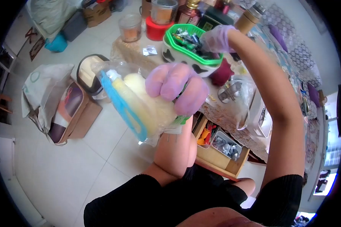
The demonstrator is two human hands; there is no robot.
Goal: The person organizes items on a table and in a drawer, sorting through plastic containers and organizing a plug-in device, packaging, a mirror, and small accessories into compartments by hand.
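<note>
My left hand (178, 89), in a thin purple glove, is closed around a bundle in clear plastic. Inside the plastic show pale yellow, rounded pieces (140, 94) and a long light-blue strip or handle (123, 108) along the left side; their kind I cannot make out. Something green pokes out below the palm. My right hand (218, 39), also gloved, reaches into a green-rimmed tub with a black-and-white cow pattern (169, 53). Small dark and silvery items (189, 39) fill the tub. The right fingertips are blurred and partly hidden among them.
Behind the tub stand clear jars (130, 28), a red container (157, 31) and a tan flask (250, 18). An open wooden drawer (216, 160) holds a tray of silvery pieces (226, 145). On the floor sit a cardboard box (85, 117) and a black-and-cream bin (91, 72).
</note>
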